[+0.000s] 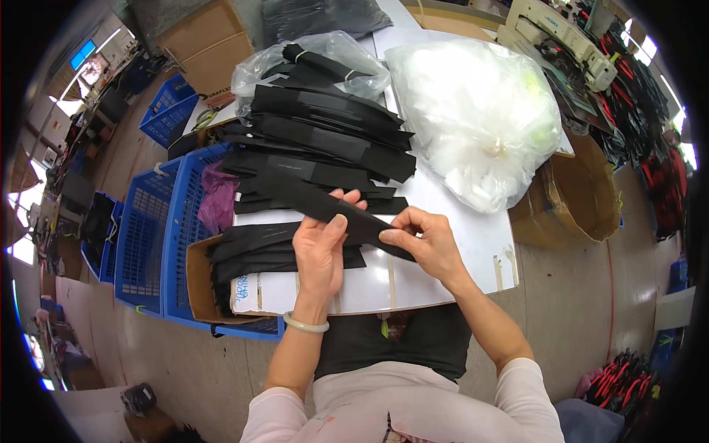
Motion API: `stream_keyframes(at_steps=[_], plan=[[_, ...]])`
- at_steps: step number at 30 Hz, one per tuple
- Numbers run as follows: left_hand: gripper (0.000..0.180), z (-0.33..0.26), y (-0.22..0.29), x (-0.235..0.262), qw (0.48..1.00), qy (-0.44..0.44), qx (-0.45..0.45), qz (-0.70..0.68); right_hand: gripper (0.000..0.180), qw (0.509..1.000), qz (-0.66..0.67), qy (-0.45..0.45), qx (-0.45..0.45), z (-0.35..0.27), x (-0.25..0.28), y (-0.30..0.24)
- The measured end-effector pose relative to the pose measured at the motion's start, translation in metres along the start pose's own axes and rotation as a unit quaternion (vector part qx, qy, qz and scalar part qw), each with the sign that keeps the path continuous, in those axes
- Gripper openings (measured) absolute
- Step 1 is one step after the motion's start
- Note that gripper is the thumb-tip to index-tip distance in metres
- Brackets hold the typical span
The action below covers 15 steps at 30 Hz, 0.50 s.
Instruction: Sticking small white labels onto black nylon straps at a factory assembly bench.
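Observation:
A long black fabric strip (357,221) is stretched between my two hands above the front of the white table. My left hand (322,247), palm up, grips it near the middle between thumb and fingers. At its right end, my right hand (425,240) pinches the strip with thumb and forefinger. Beyond my hands, stacks of similar black strips (325,140) lie in rows across the table. Another stack (255,247) is left of my left hand, hanging past the table's left edge. A clear plastic bag (251,74) behind the rows holds more strips, bundled with a band.
A large clear bag of white material (476,111) fills the table's back right. Blue plastic crates (144,236) and a cardboard box (203,284) stand along the left side. A cardboard carton (572,196) stands right of the table, below a sewing machine (557,37).

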<state>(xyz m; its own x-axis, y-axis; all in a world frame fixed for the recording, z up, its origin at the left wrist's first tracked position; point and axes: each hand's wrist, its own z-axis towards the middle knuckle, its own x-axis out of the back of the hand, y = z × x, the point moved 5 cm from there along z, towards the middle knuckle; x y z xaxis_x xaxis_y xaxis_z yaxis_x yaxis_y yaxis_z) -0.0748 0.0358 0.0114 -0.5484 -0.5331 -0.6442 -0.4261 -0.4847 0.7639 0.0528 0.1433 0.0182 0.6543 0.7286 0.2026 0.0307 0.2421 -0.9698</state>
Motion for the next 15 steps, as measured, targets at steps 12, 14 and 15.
stream_keyframes(at_steps=[12, 14, 15], plan=[[0.022, -0.005, -0.039, -0.038, 0.997, -0.043, 0.063, -0.024, 0.014, 0.994, -0.058, 0.086, -0.031, -0.039, 0.022, 0.007], [0.027, -0.005, -0.041, -0.053, 0.993, -0.037, 0.089, -0.071, 0.014, 0.995, -0.019, 0.082, -0.044, -0.041, 0.03, 0.018], [0.029, -0.001, -0.041, -0.057, 0.991, -0.07, 0.071, -0.089, 0.014, 0.995, -0.021, 0.086, -0.044, -0.043, 0.031, 0.021]])
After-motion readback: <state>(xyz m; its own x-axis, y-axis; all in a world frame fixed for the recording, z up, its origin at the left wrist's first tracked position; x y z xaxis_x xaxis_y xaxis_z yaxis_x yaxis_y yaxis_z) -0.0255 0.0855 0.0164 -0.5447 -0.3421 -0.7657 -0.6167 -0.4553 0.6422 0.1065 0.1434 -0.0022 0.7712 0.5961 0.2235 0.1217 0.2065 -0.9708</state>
